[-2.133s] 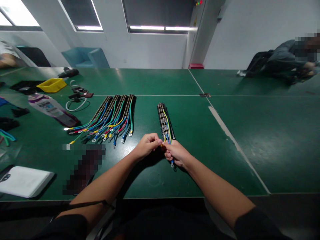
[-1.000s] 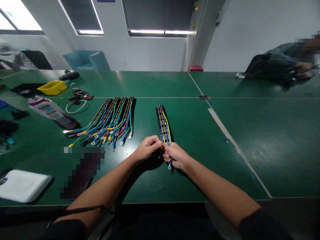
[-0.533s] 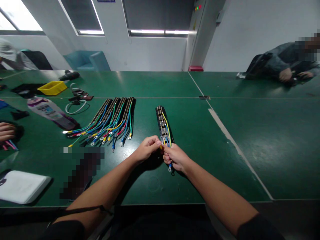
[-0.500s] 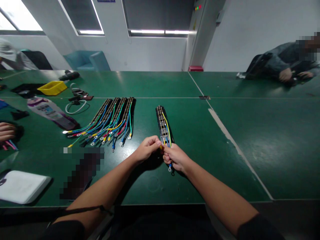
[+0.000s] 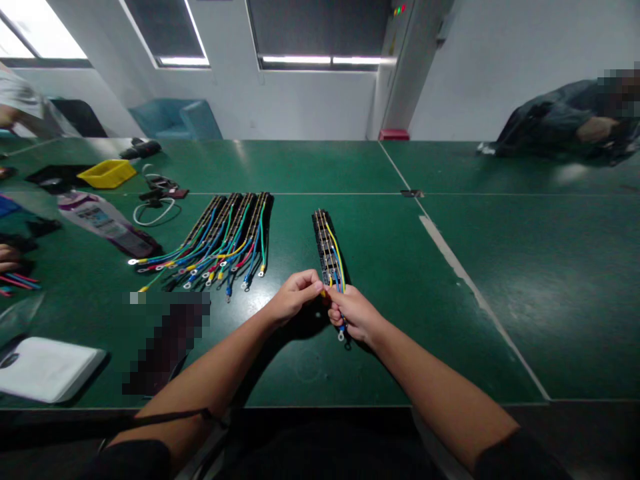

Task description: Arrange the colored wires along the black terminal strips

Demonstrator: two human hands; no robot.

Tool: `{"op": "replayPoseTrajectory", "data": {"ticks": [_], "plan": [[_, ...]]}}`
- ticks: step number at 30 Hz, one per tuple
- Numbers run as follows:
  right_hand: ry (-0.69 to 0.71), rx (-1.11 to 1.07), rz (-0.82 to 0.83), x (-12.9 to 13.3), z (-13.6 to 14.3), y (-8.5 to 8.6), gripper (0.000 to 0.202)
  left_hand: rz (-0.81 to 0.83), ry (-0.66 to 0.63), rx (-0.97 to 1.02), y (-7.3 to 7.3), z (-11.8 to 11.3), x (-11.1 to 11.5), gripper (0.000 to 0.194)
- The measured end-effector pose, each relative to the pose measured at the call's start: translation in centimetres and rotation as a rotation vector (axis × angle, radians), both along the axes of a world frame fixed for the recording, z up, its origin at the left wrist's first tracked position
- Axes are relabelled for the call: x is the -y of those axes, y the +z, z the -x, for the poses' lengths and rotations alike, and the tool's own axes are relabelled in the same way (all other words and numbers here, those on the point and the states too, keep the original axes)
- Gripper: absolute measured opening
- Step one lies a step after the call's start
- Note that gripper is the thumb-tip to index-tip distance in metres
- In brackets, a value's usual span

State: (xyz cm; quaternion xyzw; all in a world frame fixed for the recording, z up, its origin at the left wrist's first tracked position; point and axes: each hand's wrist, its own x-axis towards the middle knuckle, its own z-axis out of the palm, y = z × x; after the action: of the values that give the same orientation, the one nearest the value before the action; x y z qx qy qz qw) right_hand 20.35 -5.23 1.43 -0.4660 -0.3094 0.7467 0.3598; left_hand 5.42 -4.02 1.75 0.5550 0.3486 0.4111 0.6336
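Observation:
A black terminal block [image 5: 327, 247] with metal contacts lies on the green table in front of me. Yellow-green, blue and other wires [image 5: 337, 257] run from it toward my hands. My right hand [image 5: 353, 312] is closed around these wires below the block's near end; a blue-sleeved ring lug [image 5: 341, 333] sticks out beneath the fist. My left hand [image 5: 301, 293] pinches the yellow end of a wire [image 5: 323, 293] right beside the right thumb. The fingertips hide most of that wire end.
Several wired terminal blocks [image 5: 235, 220] lie side by side to the left, lugs toward me. Beyond them are a plastic bottle [image 5: 107, 223], a yellow tray [image 5: 107, 173] and a white cable [image 5: 153, 213]. A white box [image 5: 50, 370] sits front left. Co-workers are at both sides.
My hands keep nearly the same grip on the wires. The view has shifted slightly. At the far right, the co-worker's hands have moved, and the person at far left has shifted.

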Motion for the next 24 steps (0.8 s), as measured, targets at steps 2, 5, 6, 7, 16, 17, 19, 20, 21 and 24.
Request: {"op": "replayPoseTrajectory", "data": {"ticks": [2, 5, 6, 7, 16, 17, 19, 20, 21, 24], "plan": [[0.009, 0.027, -0.024, 0.1, 0.15, -0.04, 0.03, -0.007, 0.01, -0.031, 0.0, -0.19, -0.09, 0.039], [0.029, 0.085, -0.047, 0.24, 0.35, -0.03, 0.032, -0.003, 0.007, -0.07, -0.01, -0.35, -0.25, 0.041], [0.033, 0.095, -0.044, 0.26, 0.37, -0.01, 0.033, 0.0, 0.004, -0.071, 0.0, -0.35, -0.28, 0.041], [0.032, 0.096, -0.039, 0.25, 0.36, 0.0, 0.033, 0.004, 0.003, -0.067, 0.01, -0.32, -0.28, 0.041], [-0.017, 0.019, -0.01, 0.01, 0.02, 0.04, 0.027, -0.009, -0.005, -0.025, 0.05, -0.18, 0.02, 0.039], [-0.014, 0.021, -0.015, 0.05, 0.08, 0.05, 0.027, -0.016, 0.004, -0.033, -0.03, -0.23, -0.02, 0.039], [-0.01, 0.049, -0.034, 0.15, 0.25, 0.05, 0.026, -0.024, 0.022, -0.067, -0.18, -0.34, -0.14, 0.04], [-0.007, 0.069, -0.043, 0.2, 0.32, 0.04, 0.026, -0.023, 0.026, -0.088, -0.23, -0.39, -0.2, 0.041], [-0.003, 0.091, -0.051, 0.23, 0.38, 0.02, 0.027, -0.02, 0.024, -0.105, -0.26, -0.42, -0.25, 0.041], [0.003, 0.119, -0.059, 0.23, 0.4, -0.07, 0.028, -0.015, 0.022, -0.121, -0.18, -0.45, -0.25, 0.042]]}}
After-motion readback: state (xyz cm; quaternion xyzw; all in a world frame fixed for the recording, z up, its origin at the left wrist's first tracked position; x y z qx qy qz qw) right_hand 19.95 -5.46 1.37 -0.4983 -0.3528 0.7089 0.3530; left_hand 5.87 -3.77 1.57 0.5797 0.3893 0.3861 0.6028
